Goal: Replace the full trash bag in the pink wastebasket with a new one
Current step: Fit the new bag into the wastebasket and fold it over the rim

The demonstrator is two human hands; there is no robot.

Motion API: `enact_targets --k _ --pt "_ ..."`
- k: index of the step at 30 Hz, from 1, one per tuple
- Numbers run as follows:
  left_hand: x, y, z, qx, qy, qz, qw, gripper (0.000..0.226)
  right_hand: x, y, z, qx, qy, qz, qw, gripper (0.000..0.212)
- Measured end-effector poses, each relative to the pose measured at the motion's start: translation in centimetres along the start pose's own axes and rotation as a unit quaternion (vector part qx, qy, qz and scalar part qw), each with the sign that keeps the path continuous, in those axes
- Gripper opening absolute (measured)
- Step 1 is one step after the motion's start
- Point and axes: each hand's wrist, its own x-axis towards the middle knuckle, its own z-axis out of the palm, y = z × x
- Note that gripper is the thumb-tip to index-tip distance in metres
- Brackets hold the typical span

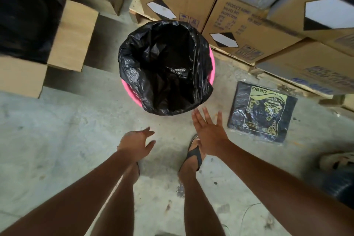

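Observation:
The pink wastebasket (pixel 128 88) stands on the concrete floor ahead of me, lined with a black trash bag (pixel 164 65) whose edge folds over the rim. The bag's mouth gapes open and its inside looks dark. A flat pack of black trash bags (pixel 262 113) with a yellow label lies on the floor to the right of the basket. My left hand (pixel 137 144) hovers below the basket, fingers loosely spread and holding nothing. My right hand (pixel 208 132) is flat and spread, its fingertips close to the bag's near edge, holding nothing.
Stacked cardboard boxes (pixel 239 30) on wooden pallets stand behind and to the right of the basket. An open carton (pixel 72 36) holding something black sits at the left. My sandalled feet (pixel 193 155) stand just short of the basket. Another person's shoe (pixel 337 161) shows at the right edge.

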Motion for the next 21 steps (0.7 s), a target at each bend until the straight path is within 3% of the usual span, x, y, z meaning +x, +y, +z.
enact_targets --k 2,4,6,9,12,15,18,20,21 --pt "-0.2 0.4 -1.8 -0.225 0.129 -0.074 0.963 0.015 0.2 -1.4 -1.0 0.084 0.030 -0.019 0.996 0.071" --pt "0.4 0.6 -3.7 -0.333 0.255 -0.115 0.900 0.019 0.3 -2.8 -1.9 0.184 0.150 -0.050 0.970 0.046" --pt "1.5 1.0 -5.9 -0.364 0.318 -0.134 0.865 0.028 0.7 -4.1 -2.9 0.226 0.262 -0.070 0.936 0.036" --pt "3.7 1.1 -8.0 -0.333 0.287 -0.164 0.883 0.040 2.9 -5.4 -5.5 0.229 0.298 -0.058 0.925 0.039" --pt "5.4 0.4 -8.8 -0.328 0.263 -0.193 0.886 0.030 5.9 -5.8 -8.7 0.240 0.290 -0.043 0.925 0.044" --pt "5.9 -0.4 -8.9 -0.407 0.286 -0.190 0.847 0.023 8.9 -6.3 -12.0 0.229 0.302 -0.061 0.923 0.049" --pt "5.5 -1.4 -8.5 -0.552 0.249 -0.207 0.768 0.021 12.1 -7.0 -15.6 0.196 0.304 -0.103 0.926 0.056" --pt "5.2 -2.0 -8.2 -0.583 0.227 -0.198 0.754 0.019 14.3 -7.7 -17.9 0.161 0.292 -0.140 0.932 0.066" --pt "5.2 -2.2 -8.2 -0.572 0.228 -0.185 0.766 0.017 15.4 -8.1 -18.9 0.139 0.280 -0.155 0.937 0.073"
